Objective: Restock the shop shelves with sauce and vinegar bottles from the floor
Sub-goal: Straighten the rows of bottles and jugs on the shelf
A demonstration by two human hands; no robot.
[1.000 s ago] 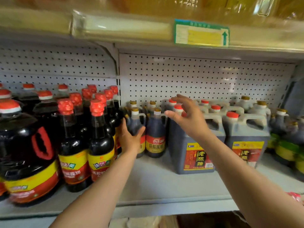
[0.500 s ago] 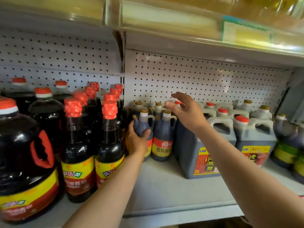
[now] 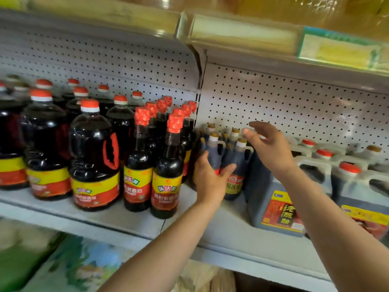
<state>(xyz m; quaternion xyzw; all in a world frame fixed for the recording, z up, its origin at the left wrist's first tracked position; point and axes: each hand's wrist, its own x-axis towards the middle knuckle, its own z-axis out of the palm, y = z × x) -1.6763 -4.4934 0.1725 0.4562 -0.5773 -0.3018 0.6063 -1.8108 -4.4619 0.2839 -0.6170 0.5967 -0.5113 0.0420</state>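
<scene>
Small dark sauce bottles with gold caps and side handles stand at the back of the grey shelf [image 3: 231, 230]. My left hand [image 3: 210, 180] grips the front left small bottle [image 3: 213, 151], thumb on its right side and fingers round its left. A twin small bottle [image 3: 237, 165] stands right beside it. My right hand [image 3: 271, 148] hovers with fingers spread and holds nothing, above the handle of a square vinegar jug [image 3: 273, 207] with a red and yellow label.
Tall red-capped sauce bottles [image 3: 168, 165] stand just left of my left hand, and big round bottles [image 3: 92, 157] fill the far left. More white-handled jugs [image 3: 353, 186] line the right. An upper shelf edge [image 3: 242, 36] hangs overhead. Bags [image 3: 84, 266] lie below.
The view has swung left, so the big bottles now take up more of the picture. My left hand stays on the small bottle and my right hand stays raised over the jug.
</scene>
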